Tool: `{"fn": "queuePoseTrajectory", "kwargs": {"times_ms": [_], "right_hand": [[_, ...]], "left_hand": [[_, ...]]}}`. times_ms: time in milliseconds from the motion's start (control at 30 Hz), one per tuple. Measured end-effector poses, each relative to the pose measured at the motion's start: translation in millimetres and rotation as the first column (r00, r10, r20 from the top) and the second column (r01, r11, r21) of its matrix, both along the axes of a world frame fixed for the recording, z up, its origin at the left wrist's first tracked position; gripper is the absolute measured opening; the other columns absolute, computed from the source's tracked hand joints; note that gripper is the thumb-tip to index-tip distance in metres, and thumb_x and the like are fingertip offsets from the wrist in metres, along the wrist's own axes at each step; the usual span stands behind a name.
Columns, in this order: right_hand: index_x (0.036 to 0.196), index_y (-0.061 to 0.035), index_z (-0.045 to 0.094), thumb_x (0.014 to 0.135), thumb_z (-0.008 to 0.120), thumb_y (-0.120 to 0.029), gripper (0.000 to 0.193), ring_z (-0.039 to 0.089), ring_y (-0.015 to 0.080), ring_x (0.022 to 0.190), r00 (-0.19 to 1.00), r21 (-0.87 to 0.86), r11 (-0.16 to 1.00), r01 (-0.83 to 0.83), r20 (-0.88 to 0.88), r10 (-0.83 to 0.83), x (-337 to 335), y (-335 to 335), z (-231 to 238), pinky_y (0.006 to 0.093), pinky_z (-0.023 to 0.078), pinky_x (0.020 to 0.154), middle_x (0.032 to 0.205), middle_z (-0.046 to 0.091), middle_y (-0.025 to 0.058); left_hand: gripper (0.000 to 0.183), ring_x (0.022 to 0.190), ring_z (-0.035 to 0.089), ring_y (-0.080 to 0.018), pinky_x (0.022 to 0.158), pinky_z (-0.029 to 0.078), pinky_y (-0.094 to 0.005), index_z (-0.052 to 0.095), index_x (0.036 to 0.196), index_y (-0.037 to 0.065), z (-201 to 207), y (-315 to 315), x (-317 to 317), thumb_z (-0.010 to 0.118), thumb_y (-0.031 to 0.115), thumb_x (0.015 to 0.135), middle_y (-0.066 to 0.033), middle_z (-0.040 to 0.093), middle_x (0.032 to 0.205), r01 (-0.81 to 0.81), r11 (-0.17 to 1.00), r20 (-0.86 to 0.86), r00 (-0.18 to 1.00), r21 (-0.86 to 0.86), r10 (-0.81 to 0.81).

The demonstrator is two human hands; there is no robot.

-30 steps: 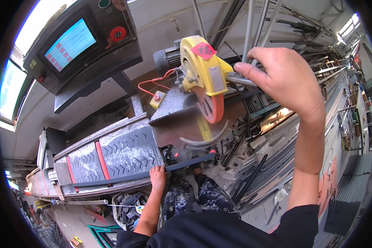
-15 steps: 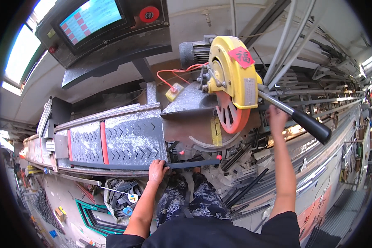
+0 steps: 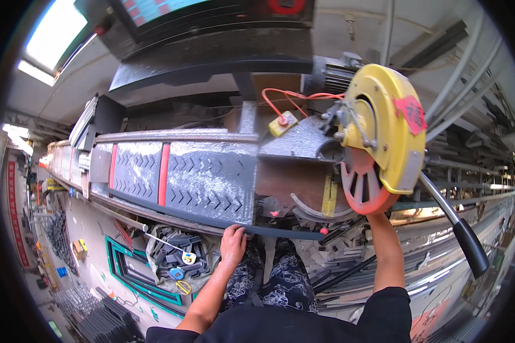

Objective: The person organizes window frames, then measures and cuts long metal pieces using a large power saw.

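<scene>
A long dark grey bar (image 3: 203,219) lies along the front edge of the flat machine bed (image 3: 206,157), its right end jutting past the bed. My left hand (image 3: 233,243) is closed over this bar close to the bed's right corner. My right forearm (image 3: 388,251) reaches up under the yellow cut-off saw (image 3: 386,126). The saw's red lower blade guard (image 3: 367,186) hides the right hand and its fingers, so what it touches does not show. The saw's black-gripped handle (image 3: 469,248) slopes down to the right, with no hand on it.
A control panel (image 3: 212,28) with a lit screen overhangs the bed at the back. Red strips (image 3: 164,174) cross the bed. A sack of dark offcuts (image 3: 177,251) and green frames (image 3: 117,268) lie at lower left. Long profiles (image 3: 440,251) are stacked at right.
The view has shifted, putting the saw farther right and lower. My right hand has moved from beside the handle to behind the red guard. My left hand stays on the bar.
</scene>
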State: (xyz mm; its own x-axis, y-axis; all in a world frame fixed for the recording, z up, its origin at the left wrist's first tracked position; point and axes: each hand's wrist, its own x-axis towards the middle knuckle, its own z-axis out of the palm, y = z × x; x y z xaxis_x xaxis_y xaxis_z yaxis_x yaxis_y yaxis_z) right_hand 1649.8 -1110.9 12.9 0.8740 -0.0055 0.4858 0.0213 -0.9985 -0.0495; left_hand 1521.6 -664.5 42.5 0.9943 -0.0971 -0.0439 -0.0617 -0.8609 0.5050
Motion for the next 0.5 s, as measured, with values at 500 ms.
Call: {"fn": "queuePoseTrajectory", "kwargs": {"times_ms": [500], "right_hand": [[0.069,-0.0102,0.052,0.071,0.053,-0.011,0.002,0.055,0.0262,0.07,0.903,0.083,0.942,-0.326,-0.267,0.336,54.8,220.5,-45.0,0.0385,0.046,0.06,0.07,0.054,0.0084]], "left_hand": [[0.018,0.095,0.055,-0.0332,0.082,0.045,-0.0397,0.06,0.098,0.001,1.1,63.0,-16.7,0.058,0.009,0.081,-0.0148,0.057,0.1,-0.255,0.967,-0.01,0.967,-0.023,0.255]]}}
